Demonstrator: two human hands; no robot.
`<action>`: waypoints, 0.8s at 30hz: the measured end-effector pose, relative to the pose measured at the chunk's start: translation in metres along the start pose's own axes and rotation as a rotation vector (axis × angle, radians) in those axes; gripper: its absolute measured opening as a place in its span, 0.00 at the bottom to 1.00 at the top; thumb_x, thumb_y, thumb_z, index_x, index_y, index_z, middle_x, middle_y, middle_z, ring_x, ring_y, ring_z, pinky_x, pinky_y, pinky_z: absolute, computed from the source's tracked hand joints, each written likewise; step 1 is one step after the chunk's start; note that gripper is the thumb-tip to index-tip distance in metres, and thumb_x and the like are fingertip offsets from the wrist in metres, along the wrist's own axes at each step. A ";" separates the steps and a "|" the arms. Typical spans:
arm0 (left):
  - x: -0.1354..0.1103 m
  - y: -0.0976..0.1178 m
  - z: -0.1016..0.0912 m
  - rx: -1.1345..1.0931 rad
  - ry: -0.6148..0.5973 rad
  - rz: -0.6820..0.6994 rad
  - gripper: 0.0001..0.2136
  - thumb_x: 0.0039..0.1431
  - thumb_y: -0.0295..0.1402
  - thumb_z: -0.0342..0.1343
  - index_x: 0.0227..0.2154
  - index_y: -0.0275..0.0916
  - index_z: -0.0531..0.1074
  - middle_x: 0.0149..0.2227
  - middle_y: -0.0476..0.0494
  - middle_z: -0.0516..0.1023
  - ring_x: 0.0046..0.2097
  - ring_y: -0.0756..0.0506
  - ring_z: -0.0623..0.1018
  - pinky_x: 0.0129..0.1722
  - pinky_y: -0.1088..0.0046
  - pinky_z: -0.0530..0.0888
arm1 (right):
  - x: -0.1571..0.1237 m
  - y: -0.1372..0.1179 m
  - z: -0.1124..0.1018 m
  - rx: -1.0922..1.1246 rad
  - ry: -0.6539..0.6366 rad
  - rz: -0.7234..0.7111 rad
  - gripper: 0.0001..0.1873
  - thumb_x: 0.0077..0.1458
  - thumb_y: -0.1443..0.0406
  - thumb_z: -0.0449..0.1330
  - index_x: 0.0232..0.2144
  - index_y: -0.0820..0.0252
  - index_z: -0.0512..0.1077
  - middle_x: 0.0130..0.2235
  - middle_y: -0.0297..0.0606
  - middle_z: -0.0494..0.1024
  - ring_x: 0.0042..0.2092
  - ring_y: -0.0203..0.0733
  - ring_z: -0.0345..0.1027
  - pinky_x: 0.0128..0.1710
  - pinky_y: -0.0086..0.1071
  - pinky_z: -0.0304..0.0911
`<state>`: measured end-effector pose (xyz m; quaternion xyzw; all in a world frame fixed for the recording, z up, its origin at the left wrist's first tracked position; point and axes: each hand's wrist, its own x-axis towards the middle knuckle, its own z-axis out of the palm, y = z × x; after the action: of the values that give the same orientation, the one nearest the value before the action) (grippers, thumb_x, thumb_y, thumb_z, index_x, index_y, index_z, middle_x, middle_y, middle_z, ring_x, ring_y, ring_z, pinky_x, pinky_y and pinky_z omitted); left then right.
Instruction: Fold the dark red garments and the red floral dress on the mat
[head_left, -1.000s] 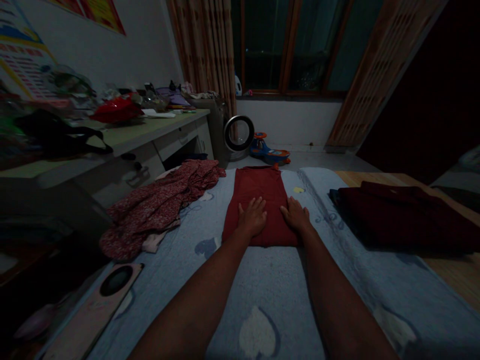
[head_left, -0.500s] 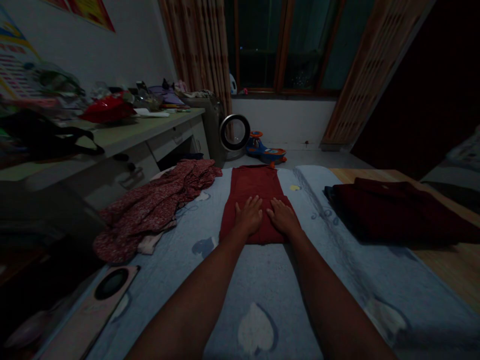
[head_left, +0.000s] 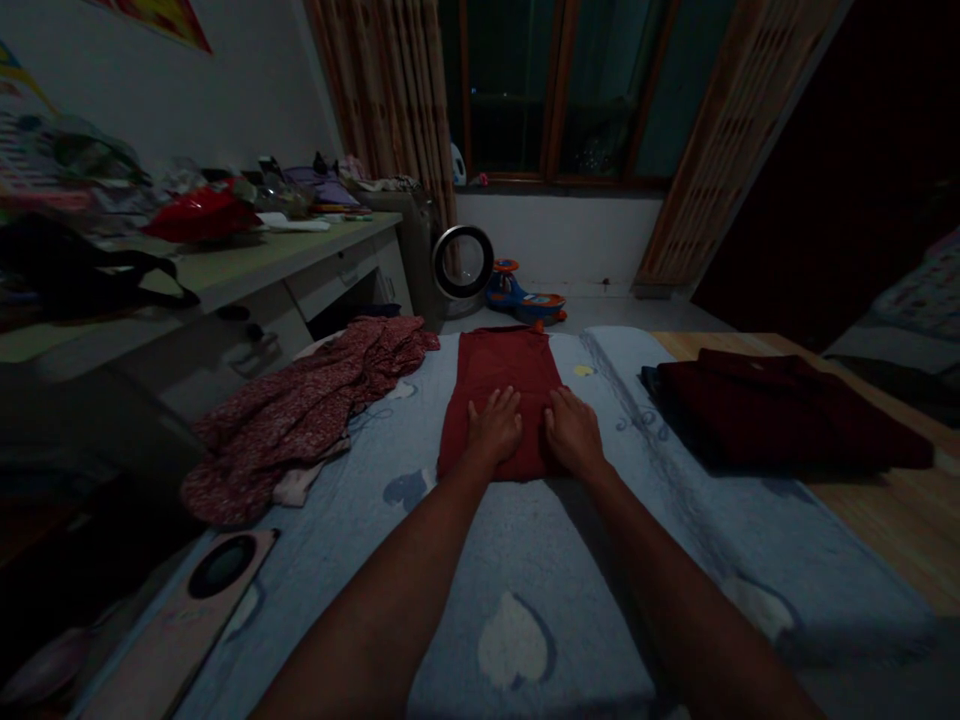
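A dark red garment (head_left: 502, 355), folded into a long flat shape, lies on the pale blue bedspread (head_left: 420, 610) in front of me. My left hand (head_left: 496, 425) rests flat on its nearer half, fingers stretched out and a little spread. At the garment's right edge, my right hand (head_left: 574, 430) lies on the cloth with its fingers close together and slightly bent. Part of that edge is hidden under the right hand. Both hands touch the cloth, and a band of red fabric shows between them.
A crumpled red patterned garment (head_left: 322, 400) lies to the left. Folded dark red clothes (head_left: 780, 410) are stacked at the right. A pale flat object with a dark round disc (head_left: 221, 568) lies near left. Beyond are a cluttered desk (head_left: 300, 255) and a blue ride-on toy (head_left: 517, 295).
My right hand has slid to the right, to the garment's edge, and its fingers have drawn closer together. My left hand stays nearly in place. The view has shifted slightly.
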<state>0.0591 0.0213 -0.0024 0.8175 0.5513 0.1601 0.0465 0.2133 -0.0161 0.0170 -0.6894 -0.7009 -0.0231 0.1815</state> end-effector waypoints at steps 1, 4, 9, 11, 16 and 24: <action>0.000 0.000 0.001 0.004 -0.003 0.002 0.25 0.68 0.35 0.39 0.67 0.48 0.56 0.70 0.48 0.53 0.70 0.40 0.53 0.64 0.34 0.49 | -0.006 -0.006 0.001 0.013 -0.016 -0.049 0.24 0.67 0.62 0.43 0.61 0.62 0.64 0.64 0.50 0.64 0.64 0.49 0.56 0.62 0.44 0.50; 0.002 -0.002 0.004 0.011 -0.010 0.003 0.25 0.68 0.35 0.39 0.67 0.48 0.56 0.71 0.48 0.53 0.70 0.40 0.53 0.65 0.34 0.49 | -0.019 -0.012 0.006 0.008 -0.073 -0.079 0.23 0.67 0.60 0.45 0.59 0.60 0.66 0.64 0.48 0.65 0.64 0.48 0.56 0.62 0.42 0.51; 0.003 -0.005 0.007 0.007 -0.010 0.002 0.25 0.68 0.36 0.39 0.67 0.49 0.55 0.71 0.48 0.52 0.71 0.41 0.52 0.65 0.35 0.49 | -0.022 0.019 0.007 -0.014 -0.100 0.053 0.23 0.68 0.59 0.44 0.60 0.59 0.64 0.64 0.47 0.64 0.65 0.48 0.55 0.60 0.45 0.52; 0.003 -0.005 0.006 0.006 -0.018 0.000 0.25 0.68 0.36 0.39 0.67 0.49 0.55 0.71 0.47 0.52 0.71 0.41 0.52 0.65 0.36 0.49 | -0.020 0.030 0.007 -0.016 -0.105 0.118 0.22 0.68 0.58 0.45 0.59 0.57 0.64 0.64 0.46 0.65 0.64 0.49 0.57 0.60 0.47 0.52; 0.002 -0.002 -0.001 0.011 -0.005 0.008 0.23 0.69 0.37 0.40 0.66 0.47 0.57 0.70 0.46 0.54 0.70 0.40 0.54 0.65 0.38 0.50 | -0.019 0.036 0.004 0.017 -0.053 0.172 0.18 0.67 0.60 0.47 0.54 0.57 0.68 0.57 0.46 0.71 0.58 0.49 0.62 0.56 0.44 0.54; -0.045 0.022 -0.044 -0.102 0.058 0.246 0.14 0.66 0.33 0.49 0.52 0.43 0.72 0.56 0.42 0.75 0.57 0.42 0.71 0.62 0.58 0.62 | -0.040 0.034 -0.019 0.107 -0.084 -0.094 0.07 0.57 0.60 0.58 0.36 0.57 0.72 0.43 0.40 0.74 0.47 0.47 0.65 0.46 0.36 0.56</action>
<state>0.0501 -0.0327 0.0352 0.8706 0.4390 0.2160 0.0523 0.2500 -0.0588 0.0161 -0.6455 -0.7396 0.0351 0.1872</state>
